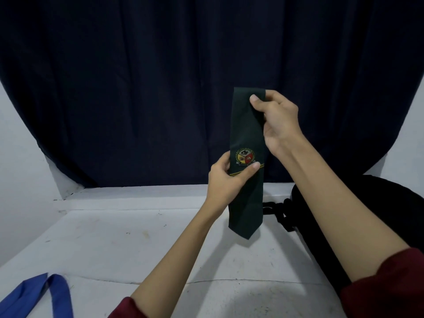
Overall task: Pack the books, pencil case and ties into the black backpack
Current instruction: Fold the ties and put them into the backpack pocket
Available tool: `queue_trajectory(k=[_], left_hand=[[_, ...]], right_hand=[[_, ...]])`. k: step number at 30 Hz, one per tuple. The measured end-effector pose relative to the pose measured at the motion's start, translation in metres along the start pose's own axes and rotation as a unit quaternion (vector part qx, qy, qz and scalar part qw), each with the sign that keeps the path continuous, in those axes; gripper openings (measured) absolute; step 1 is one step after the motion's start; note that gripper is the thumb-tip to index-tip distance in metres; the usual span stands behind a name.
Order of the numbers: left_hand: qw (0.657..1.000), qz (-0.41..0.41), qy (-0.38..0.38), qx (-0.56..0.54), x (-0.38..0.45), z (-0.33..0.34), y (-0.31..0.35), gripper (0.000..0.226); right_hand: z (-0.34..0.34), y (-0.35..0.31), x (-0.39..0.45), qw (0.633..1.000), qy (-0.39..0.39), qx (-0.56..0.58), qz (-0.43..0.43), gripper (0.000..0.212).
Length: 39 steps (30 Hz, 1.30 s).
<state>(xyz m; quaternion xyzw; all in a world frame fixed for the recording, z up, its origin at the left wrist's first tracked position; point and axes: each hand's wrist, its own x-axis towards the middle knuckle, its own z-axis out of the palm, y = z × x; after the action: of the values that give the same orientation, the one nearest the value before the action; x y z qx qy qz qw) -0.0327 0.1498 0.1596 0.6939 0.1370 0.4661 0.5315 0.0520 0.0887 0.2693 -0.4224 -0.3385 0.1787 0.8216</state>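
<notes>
Both hands hold a dark green tie (246,134) upright in the air above the white tabletop (114,237). The right hand (275,120) pinches the folded top edge of the tie between thumb and fingers, while the left hand (226,177) grips it lower down — thumb across the front, just below an embroidered crest (245,157) and over a thin yellow stripe. The pointed end of the tie hangs free beneath the left hand, clear of the tabletop.

A black backpack (376,203) lies at the right edge of the tabletop, partly hidden behind the right forearm, its straps trailing toward the tie's tip. At the near left corner a blue tie (34,297) lies flat on the tabletop, well apart from the hands. A dark navy curtain (160,76) hangs behind — it fills most of the background. Dark red sleeves (385,288) are pushed up on both arms.
</notes>
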Motion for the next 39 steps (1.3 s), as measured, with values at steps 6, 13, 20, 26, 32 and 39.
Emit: queue_trajectory(k=[6,13,20,26,32,39], left_hand=[[0.997,-0.056,-0.024,-0.055,0.005,0.005,0.001,0.014],[0.977,-0.137,-0.137,-0.085,-0.001,-0.001,-0.004,0.019],[0.961,-0.194,-0.185,-0.067,-0.008,-0.013,0.002,0.012],[0.954,-0.220,-0.179,-0.098,-0.015,-0.022,0.006,0.015],[0.966,-0.219,-0.129,-0.048,-0.017,-0.032,0.010,0.022],[0.972,-0.209,-0.105,-0.026,-0.008,-0.039,0.016,0.007]], right_hand=[[0.006,0.002,0.000,1.000,0.019,0.009,-0.016,0.013],[-0.001,0.005,0.006,0.998,0.055,0.004,-0.001,0.013],[-0.011,0.012,0.012,0.997,0.070,0.000,0.024,0.017],[-0.021,0.017,0.022,0.995,0.078,-0.050,0.021,0.014],[-0.045,0.036,0.029,0.987,0.072,-0.136,0.039,0.004],[-0.090,0.076,0.004,0.882,-0.108,-0.417,0.192,0.029]])
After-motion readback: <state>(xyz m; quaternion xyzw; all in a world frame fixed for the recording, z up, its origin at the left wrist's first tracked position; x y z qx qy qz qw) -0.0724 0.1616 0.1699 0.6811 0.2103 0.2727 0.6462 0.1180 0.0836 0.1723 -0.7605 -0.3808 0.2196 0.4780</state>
